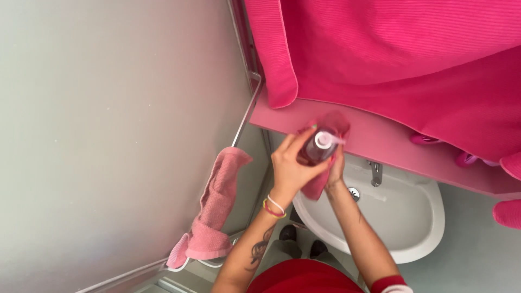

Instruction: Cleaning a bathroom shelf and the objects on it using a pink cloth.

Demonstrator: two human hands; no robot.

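My left hand [292, 163] grips a dark reddish pump bottle [316, 147] with a white pump top, held over the left edge of a white sink [418, 217]. My right hand [336, 168] sits behind the bottle and holds a pink cloth [332, 123] that wraps around the bottle's far side and hangs down below it. The right hand's fingers are mostly hidden by cloth and bottle. Coloured bands circle my left wrist.
A metal tap [375, 172] and drain [354, 192] are in the sink. A pink shelf [391, 142] runs above it, under a large hanging pink towel [412, 59]. A small pink towel [214, 209] hangs on a metal rail by the grey wall at left.
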